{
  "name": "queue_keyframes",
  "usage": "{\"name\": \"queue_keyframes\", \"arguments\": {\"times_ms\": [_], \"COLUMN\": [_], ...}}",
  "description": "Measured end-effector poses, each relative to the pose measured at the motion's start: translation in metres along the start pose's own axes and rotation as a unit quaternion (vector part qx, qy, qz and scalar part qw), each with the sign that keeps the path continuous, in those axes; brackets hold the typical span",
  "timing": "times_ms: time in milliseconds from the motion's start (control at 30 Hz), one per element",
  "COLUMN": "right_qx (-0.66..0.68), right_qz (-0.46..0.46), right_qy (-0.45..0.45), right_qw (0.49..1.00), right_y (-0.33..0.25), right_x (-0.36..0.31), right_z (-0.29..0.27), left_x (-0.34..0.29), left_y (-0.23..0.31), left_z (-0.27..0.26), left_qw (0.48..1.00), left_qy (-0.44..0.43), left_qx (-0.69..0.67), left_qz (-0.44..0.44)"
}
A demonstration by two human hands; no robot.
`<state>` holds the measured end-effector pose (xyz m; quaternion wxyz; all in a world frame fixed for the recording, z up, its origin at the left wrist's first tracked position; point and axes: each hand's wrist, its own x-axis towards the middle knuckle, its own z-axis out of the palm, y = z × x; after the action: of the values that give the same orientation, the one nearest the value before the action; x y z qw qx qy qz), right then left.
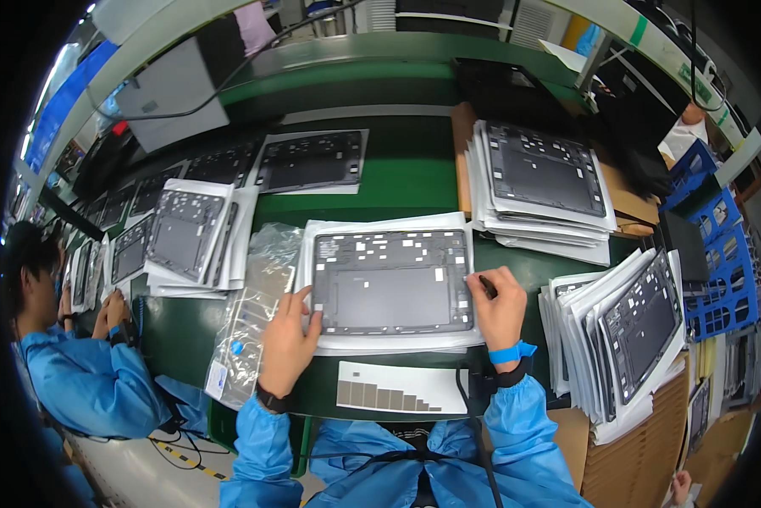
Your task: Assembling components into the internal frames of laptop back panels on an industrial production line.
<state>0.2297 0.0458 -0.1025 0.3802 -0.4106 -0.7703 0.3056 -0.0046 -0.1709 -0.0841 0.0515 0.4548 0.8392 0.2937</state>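
A dark grey tablet back housing (392, 284) lies flat in front of me, dotted with small white patches, on white foam sheets (346, 345). My left hand (290, 343) rests at its lower left corner, fingers stretched and thumb apart, with nothing visible in it. At the right edge of the housing, my right hand (502, 311) pinches a small dark pen-like tool (487, 286). Its tip and exact kind are hard to make out. Below the housing lies a white card (401, 389) with a row of stepped grey-brown bars.
Stacks of housings between white sheets stand at back right (545, 173), right (639, 330) and left (185, 233). A clear plastic bag (253, 309) lies beside my left hand. Blue crates (723, 262) are far right. A co-worker in blue (92, 372) sits at left.
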Motion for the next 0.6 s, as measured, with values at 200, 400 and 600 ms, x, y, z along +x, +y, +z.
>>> {"name": "queue_keyframes", "arguments": {"times_ms": [200,400,600], "right_qx": [0.079,0.130,0.215], "right_qz": [0.107,0.052,0.090], "right_qy": [0.028,0.086,-0.003], "right_qw": [0.991,0.986,0.972], "right_y": [0.007,-0.011,-0.024], "right_x": [-0.006,-0.011,-0.009], "right_z": [0.008,0.002,-0.001], "left_x": [-0.004,-0.010,-0.008], "left_y": [-0.012,-0.011,-0.011], "left_z": [0.021,0.023,0.023], "left_qw": [0.994,0.995,0.996], "left_qy": [0.076,0.098,0.064], "left_qx": [-0.077,-0.035,-0.051], "left_qz": [-0.034,-0.008,-0.030]}}
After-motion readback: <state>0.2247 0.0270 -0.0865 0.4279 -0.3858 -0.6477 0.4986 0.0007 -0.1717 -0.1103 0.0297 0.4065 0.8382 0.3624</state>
